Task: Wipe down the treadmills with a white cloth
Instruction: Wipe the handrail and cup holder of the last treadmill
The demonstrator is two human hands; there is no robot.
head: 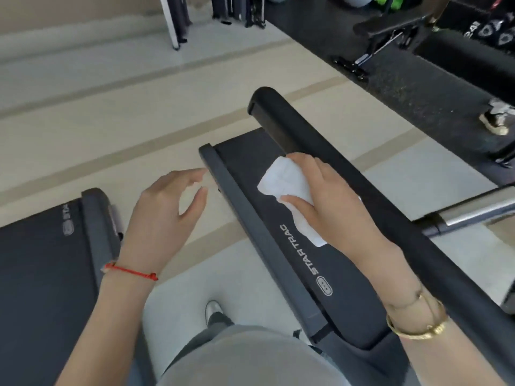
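- Cloth [289,188]: white and folded, it lies on the dark deck of the right treadmill [301,263], near the far end of the deck. The right hand [326,196] pinches it between thumb and fingers and presses it down on the deck.
- Left hand [164,207] hangs over the floor [83,135] between the two machines, fingers loosely spread, and holds nothing. It touches no surface.
- Risk: a loose end of the cloth trails under the right wrist. I think it could unfold or drag, so that only part of the cloth really wipes.
- Risk: the black handrail [362,196] runs just beside the right hand. A wide stroke to the right may knock the knuckles or the gold bangle [418,327] against it and scratch it.
- Risk: the person leans in from the side with no support for the left hand. A long reach to the far end could cost balance, in my judgement.
- Risk: the grey side rail [250,224] and the left treadmill [41,274] could easily be forgotten; whether they are already clean I cannot tell.
- Surface: the deck is matt and dark, with white STAR TRAC lettering near the person. It looks dry.
- Room: a gym with pale floor crossed by tan stripes, and black rubber matting [418,87] far right with other equipment on it.
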